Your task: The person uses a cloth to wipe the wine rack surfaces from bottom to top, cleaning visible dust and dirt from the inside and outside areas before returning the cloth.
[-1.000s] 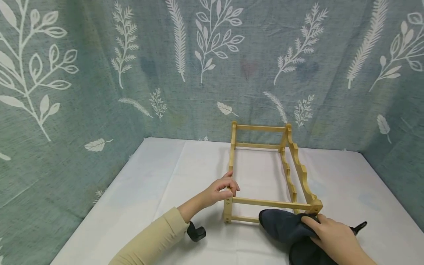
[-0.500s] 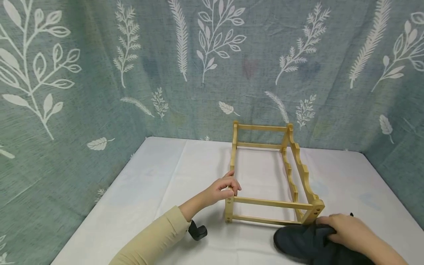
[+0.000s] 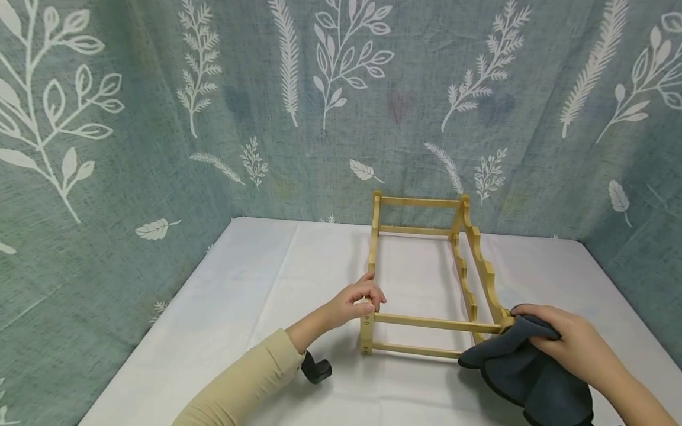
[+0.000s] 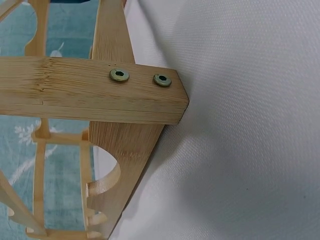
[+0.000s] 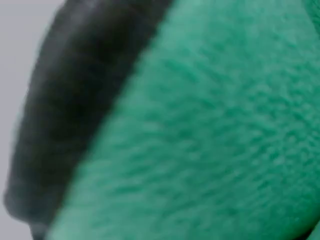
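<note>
A light wooden rack with scalloped right-side rails stands on the white table. My left hand holds its left side near the front corner, fingers bent over the rail. In the left wrist view, the bolted end of a wooden bar shows close up; that hand is out of that view. My right hand pinches a dark grey cleaning cloth with black edging against the rack's front right corner. The cloth hangs in folds below the hand. Its green plush side fills most of the right wrist view, blurred.
The white table runs back to a green-blue curtain printed with white leaves, which also closes off both sides. A small black device sits beneath the left wrist.
My right hand has moved right, dipped low beside the front right corner, then risen onto that corner with the cloth. The left hand and rack stay in place.
</note>
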`<state>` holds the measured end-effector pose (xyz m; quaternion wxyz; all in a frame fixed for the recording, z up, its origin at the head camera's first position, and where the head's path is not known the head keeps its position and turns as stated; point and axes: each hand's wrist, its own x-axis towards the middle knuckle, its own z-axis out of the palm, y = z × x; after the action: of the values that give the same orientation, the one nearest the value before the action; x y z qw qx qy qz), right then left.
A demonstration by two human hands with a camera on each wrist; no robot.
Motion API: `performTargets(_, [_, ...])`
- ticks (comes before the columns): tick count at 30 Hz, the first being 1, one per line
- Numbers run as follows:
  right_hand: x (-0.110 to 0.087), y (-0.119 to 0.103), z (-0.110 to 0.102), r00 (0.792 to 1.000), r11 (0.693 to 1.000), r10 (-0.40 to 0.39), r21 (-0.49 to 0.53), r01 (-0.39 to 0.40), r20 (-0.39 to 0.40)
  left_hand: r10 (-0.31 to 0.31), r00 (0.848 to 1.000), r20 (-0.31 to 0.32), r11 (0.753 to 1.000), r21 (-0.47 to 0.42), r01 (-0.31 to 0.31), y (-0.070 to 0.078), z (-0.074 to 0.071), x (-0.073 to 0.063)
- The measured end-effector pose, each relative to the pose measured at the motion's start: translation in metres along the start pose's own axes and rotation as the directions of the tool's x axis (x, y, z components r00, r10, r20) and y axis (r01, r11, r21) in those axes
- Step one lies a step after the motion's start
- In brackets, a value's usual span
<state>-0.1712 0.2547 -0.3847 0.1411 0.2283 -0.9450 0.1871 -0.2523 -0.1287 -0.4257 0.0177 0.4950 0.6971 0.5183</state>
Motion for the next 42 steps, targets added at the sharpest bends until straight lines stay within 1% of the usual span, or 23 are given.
performTargets(2, [0.000,0.000,0.001,0.999,0.999,0.018,0.027,-0.019,0.037,-0.001,1.000,0.000,1.000,0.001,0.001,-0.001,0.000,0.000])
performTargets(5, [0.000,0.001,0.002,0.992,0.993,0.060,0.090,-0.070,0.107,0.007,1.000,0.001,1.000,0.002,-0.007,-0.002,0.000,0.000])
performTargets(8, [0.000,0.001,0.002,0.987,0.987,0.095,0.118,-0.111,0.132,0.012,1.000,0.003,1.000,0.002,-0.012,-0.003,0.000,0.000])
performTargets(10, [0.000,0.001,0.002,0.987,0.987,0.095,0.119,-0.111,0.131,0.014,1.000,0.008,1.000,0.003,-0.014,-0.003,-0.001,0.001])
performTargets(14, [0.000,0.002,0.003,0.993,0.994,0.046,0.094,-0.057,0.110,0.005,1.000,0.014,1.000,0.007,-0.006,-0.002,-0.002,0.000])
performTargets(16, [-0.001,0.003,0.005,0.996,0.996,0.001,0.087,-0.009,0.092,0.004,1.000,0.015,1.000,-0.002,-0.004,-0.002,-0.003,-0.003])
performTargets(18, [-0.002,0.004,0.006,0.996,0.994,-0.064,0.093,0.059,0.057,0.007,1.000,0.013,1.000,-0.009,-0.007,-0.001,-0.005,-0.005])
performTargets(20, [-0.003,0.004,0.008,0.990,0.985,-0.137,0.109,0.135,0.018,0.012,1.000,0.009,1.000,-0.026,-0.012,0.000,-0.007,-0.007])
performTargets(23, [-0.004,0.003,0.011,0.972,0.961,-0.234,0.145,0.235,-0.028,0.026,1.000,-0.002,0.998,-0.049,-0.026,0.000,-0.010,-0.010])
performTargets(26, [-0.003,0.000,0.013,0.958,0.943,-0.283,0.166,0.287,-0.052,0.029,1.000,-0.011,0.997,-0.068,-0.030,0.000,-0.012,-0.012])
performTargets(29, [-0.003,-0.002,0.013,0.955,0.939,-0.293,0.170,0.298,-0.055,0.031,0.999,-0.012,0.997,-0.070,-0.032,0.000,-0.012,-0.012])
performTargets(35, [-0.004,-0.003,0.011,0.966,0.957,-0.257,0.133,0.258,-0.025,0.057,0.998,-0.003,0.997,-0.054,-0.057,0.000,-0.014,-0.014])
performTargets(37, [-0.003,-0.003,0.011,0.968,0.959,-0.251,0.135,0.251,-0.019,0.056,0.998,0.004,0.998,-0.040,-0.056,0.001,-0.014,-0.015])
performTargets(39, [-0.003,-0.003,0.010,0.967,0.958,-0.255,0.131,0.255,-0.018,0.041,0.999,0.010,0.999,-0.021,-0.041,0.003,-0.014,-0.016])
performTargets(42, [-0.003,-0.003,0.008,0.969,0.964,-0.249,0.095,0.248,-0.003,0.010,1.000,0.015,1.000,0.009,-0.010,0.006,-0.014,-0.018])
